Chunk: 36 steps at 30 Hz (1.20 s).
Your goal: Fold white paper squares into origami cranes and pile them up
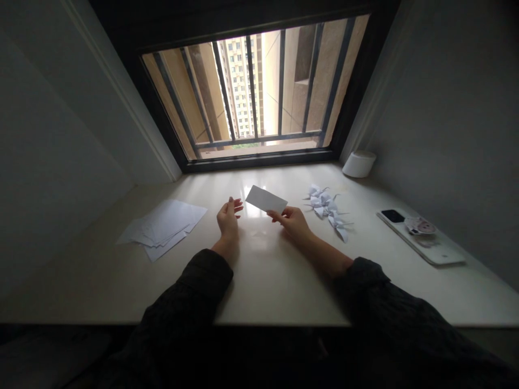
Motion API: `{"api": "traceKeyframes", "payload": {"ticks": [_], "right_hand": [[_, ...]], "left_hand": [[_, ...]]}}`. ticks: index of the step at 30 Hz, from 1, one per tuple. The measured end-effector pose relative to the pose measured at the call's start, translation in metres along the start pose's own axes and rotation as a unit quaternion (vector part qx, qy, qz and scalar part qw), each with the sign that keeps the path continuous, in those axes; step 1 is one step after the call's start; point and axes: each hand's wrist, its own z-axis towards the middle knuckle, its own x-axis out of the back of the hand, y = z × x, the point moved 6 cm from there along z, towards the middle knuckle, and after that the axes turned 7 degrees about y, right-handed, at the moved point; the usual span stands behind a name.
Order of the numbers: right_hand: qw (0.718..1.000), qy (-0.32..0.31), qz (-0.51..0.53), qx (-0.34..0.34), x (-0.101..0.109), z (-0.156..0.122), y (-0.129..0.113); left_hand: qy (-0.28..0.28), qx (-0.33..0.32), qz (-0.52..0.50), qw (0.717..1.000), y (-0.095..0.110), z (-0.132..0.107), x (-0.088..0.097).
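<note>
Over a white table (279,294), a small paper (265,199) pinched in the right hand (295,222), the left hand (228,217) near it, loosely spread, paper birds (322,204) to the right.

Both forearms (324,251) stretched forward, left fingers (237,208) loosely curled, right fingers (276,216) pinched

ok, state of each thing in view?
paper rectangle: held near one end
right hand: pinching paper rectangle
left hand: empty, fingers loosely curled
loose sheets: flat, overlapping
paper figures: folded, clustered
phone: lying camera-side up
window: open or shut unclear
white container: standing; lid unclear
</note>
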Motion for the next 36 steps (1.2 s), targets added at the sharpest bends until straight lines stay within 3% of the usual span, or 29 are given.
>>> {"api": "traceKeyframes", "payload": {"ticks": [3,6,11,19,24,31,36], "right_hand": [[1.0,0.026,-0.014,0.004,0.006,0.002,0.002],[1.0,-0.001,-0.005,-0.017,0.004,0.003,0.004],[0.999,-0.005,0.015,-0.051,0.005,0.003,0.006],[0.997,-0.004,0.018,-0.074,0.007,0.005,0.011],[0.997,-0.017,0.01,-0.075,0.005,0.003,0.009],[0.998,-0.031,-0.007,-0.061,0.005,0.003,0.005],[0.999,-0.027,-0.013,-0.034,0.007,0.008,0.01]], "left_hand": [[-0.072,-0.026,0.023,0.997,0.006,-0.004,-0.01],[-0.121,-0.094,0.056,0.987,0.018,-0.012,-0.016],[-0.109,-0.209,0.122,0.964,0.037,-0.019,-0.012],[-0.113,-0.287,0.192,0.932,0.043,-0.021,-0.014],[-0.103,-0.279,0.164,0.94,0.043,-0.015,-0.011],[-0.161,-0.242,0.149,0.945,0.037,-0.012,-0.015],[-0.171,-0.224,0.18,0.942,0.032,-0.01,-0.017]]}}
